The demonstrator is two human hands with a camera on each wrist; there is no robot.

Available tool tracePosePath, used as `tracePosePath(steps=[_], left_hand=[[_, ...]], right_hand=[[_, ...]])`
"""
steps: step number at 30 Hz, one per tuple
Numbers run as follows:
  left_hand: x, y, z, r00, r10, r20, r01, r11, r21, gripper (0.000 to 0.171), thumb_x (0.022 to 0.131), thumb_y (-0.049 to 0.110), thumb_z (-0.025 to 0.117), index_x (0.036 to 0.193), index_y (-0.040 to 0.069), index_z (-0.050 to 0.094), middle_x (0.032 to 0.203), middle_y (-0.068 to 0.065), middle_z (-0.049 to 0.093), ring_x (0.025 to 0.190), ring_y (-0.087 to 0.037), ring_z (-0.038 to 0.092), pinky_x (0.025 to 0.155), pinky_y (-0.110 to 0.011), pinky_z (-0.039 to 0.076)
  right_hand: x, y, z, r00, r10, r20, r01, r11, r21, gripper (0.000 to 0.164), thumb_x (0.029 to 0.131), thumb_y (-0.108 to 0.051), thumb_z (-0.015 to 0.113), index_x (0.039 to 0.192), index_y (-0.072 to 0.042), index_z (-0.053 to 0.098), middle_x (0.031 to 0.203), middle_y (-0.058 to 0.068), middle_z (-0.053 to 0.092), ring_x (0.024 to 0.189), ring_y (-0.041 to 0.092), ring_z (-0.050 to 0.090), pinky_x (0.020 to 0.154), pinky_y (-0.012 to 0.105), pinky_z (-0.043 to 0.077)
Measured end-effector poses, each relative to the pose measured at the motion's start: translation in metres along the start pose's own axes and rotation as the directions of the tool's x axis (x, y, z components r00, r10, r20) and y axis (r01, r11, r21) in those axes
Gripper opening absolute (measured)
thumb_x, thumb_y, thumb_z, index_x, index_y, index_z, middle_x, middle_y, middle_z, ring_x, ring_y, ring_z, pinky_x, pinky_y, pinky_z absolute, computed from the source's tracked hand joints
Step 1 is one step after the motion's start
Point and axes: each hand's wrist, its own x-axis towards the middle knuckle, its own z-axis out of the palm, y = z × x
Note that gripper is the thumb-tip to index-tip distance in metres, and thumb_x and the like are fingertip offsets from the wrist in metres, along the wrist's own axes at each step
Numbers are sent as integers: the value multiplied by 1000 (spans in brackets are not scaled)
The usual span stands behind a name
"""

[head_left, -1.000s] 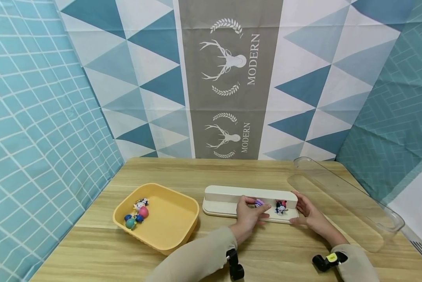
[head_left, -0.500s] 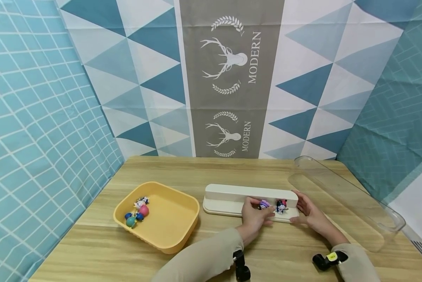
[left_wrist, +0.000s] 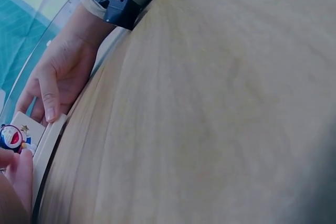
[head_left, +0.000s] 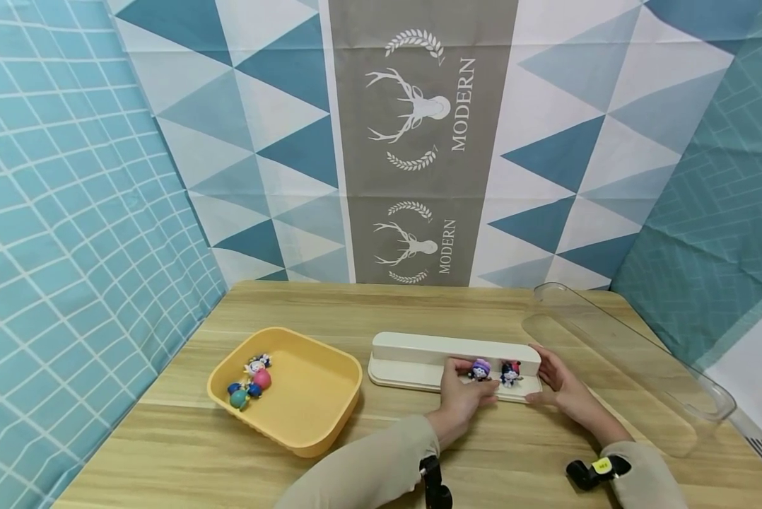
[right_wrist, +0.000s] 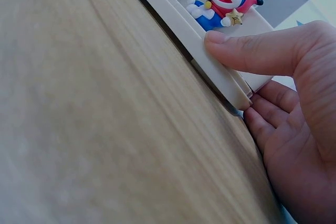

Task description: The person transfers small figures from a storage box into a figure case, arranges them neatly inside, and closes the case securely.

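A long white stepped display base (head_left: 406, 374) lies on the table in the head view. My left hand (head_left: 459, 399) reaches over its front, thumb and fingers round a small cat figurine with a purple hat (head_left: 479, 368). Just right of it stands a second cat figurine in a red and black hood (head_left: 510, 372), seen close in the right wrist view with a gold star at its hand. My right hand (head_left: 562, 389) grips the base's right end, thumb (right_wrist: 247, 52) on the front edge and other fingers behind. The left wrist view shows only part of my left hand (left_wrist: 16, 182) at its edge.
A yellow bin (head_left: 305, 396) stands at the left, with several small colourful figurines (head_left: 250, 382) in its left side. A long clear plastic cover (head_left: 629, 360) lies along the right of the wooden table (head_left: 381, 304). Patterned cloth hangs behind.
My left hand has slid right along the base with the purple-hatted figurine, bringing it nearer the red-hooded one, and has nearly stopped. My right hand keeps its grip on the base's end.
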Motion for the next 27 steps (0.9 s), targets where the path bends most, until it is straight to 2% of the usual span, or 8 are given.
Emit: tracePosePath(steps=[4,9,19,26,27], left_hand=[[-2,-1,1,1000,-8,14,8,1000,-5,52,66,-34,61,104,-2,43,99,-19,58,81,-38,72,57,-33,59],[-6,1,2,999,-23,27,23,1000,1,55,66,-34,54,109,-3,42,97,-24,64,89,-40,71,61,-33,60],[-10,3,-4,999,-38,38,38,999,-1,55,64,-35,54,108,-2,44,106,-20,55,87,-38,71,62,-32,60],[-9,5,-6,999,-23,34,23,1000,-20,58,60,-35,53,108,-3,45,111,-18,47,88,-40,70,60,-30,59],[-9,5,-7,999,-20,30,20,1000,-21,58,60,-35,53,108,-4,45,110,-18,47,87,-39,70,59,-29,59]], right_hand=[[-1,-1,-1,1000,3,-1,-3,1000,0,96,74,9,79,150,11,21,148,40,28,119,-19,37,97,3,28],[-1,-1,-1,1000,2,-1,-2,1000,7,96,74,9,79,150,11,20,147,40,28,119,-18,37,97,3,28],[-1,1,-1,1000,-10,-3,10,1000,4,96,73,9,80,150,12,21,145,41,29,119,-18,38,98,4,29],[0,1,0,999,-33,-6,33,999,-1,95,73,10,79,149,13,22,144,39,32,120,-16,39,98,4,30],[0,1,1,999,-36,-8,36,999,0,95,73,10,79,149,13,22,143,35,36,120,-16,40,98,5,31]])
